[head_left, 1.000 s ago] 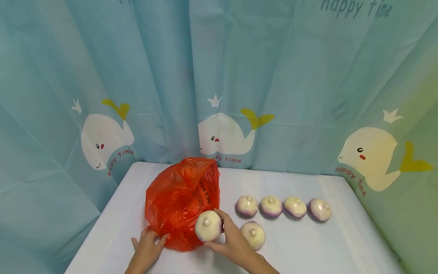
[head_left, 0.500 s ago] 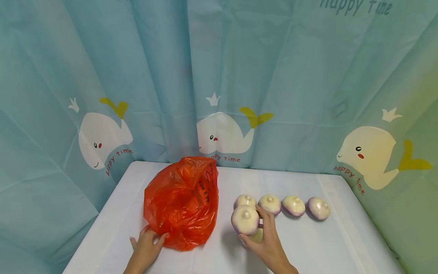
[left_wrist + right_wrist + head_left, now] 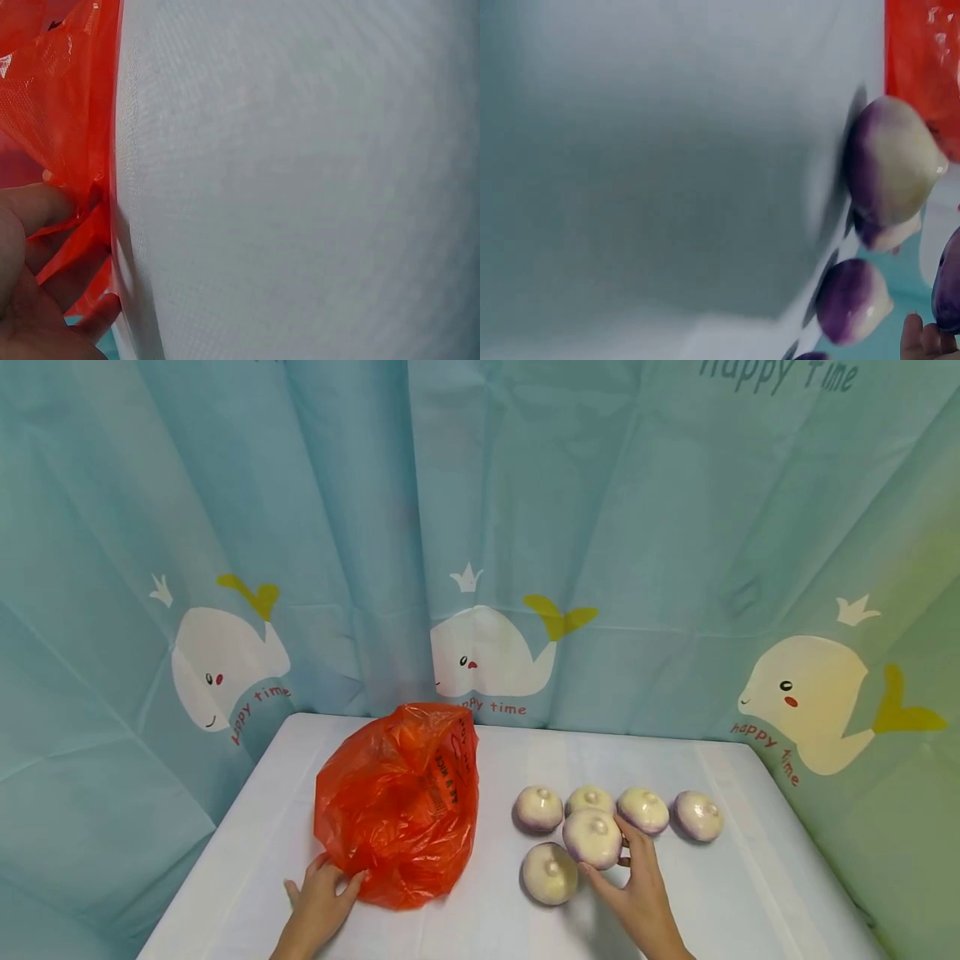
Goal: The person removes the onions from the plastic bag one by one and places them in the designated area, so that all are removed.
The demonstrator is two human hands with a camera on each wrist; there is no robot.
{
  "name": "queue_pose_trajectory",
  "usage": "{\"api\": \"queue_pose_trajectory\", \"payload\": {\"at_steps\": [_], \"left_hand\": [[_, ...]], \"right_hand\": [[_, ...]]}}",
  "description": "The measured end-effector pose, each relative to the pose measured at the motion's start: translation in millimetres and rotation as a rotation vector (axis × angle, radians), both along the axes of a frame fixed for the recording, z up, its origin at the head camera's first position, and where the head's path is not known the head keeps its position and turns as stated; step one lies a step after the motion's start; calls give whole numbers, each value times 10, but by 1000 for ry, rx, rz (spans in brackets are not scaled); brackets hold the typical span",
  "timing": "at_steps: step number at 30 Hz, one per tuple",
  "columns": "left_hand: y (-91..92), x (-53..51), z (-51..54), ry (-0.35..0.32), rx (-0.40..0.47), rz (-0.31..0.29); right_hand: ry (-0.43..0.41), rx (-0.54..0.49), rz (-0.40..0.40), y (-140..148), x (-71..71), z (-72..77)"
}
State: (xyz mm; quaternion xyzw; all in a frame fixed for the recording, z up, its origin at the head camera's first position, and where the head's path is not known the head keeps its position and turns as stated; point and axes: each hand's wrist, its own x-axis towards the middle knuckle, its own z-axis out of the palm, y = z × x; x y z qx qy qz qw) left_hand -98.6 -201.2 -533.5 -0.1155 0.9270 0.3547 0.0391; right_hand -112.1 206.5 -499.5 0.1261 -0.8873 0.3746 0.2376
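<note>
My right hand grips a white-and-purple turnip between thumb and fingers, above the table. In the right wrist view, that turnip shows only partly at the right edge, beside my fingertips. Another turnip sits on the table just left of the held one. Behind them, several more turnips stand in a row, among them one at its left end; the held turnip partly covers one of them. My left hand pinches the near-left edge of a red plastic bag; the bag lies between thumb and fingers.
A white cloth covers the table. Behind and along both sides hangs a blue-green curtain printed with whales. The far-right turnip stands nearest the table's right side.
My right hand has carried the turnip rightward, from beside the bag to past the front turnip, which shows fully again. My left hand has stayed on the bag.
</note>
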Motion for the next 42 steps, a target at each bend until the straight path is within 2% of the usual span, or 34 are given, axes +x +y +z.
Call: {"api": "queue_pose_trajectory", "payload": {"at_steps": [7,14,20,28,36,42], "left_hand": [[7,6,11,0,-4,6],[14,11,22,-4,-2,9],[17,13,27,-8,4,5],[9,0,30,-10,1,5],[15,-2,31,-4,-6,8],[16,8,34,3,-8,5]], "right_hand": [[-14,46,-19,171,18,-94],[-176,82,-27,229,47,-163],[-290,68,-2,271,36,-178],[-342,123,8,315,51,-220],[-454,99,-6,308,56,-248],[-488,93,-18,302,74,-269]]}}
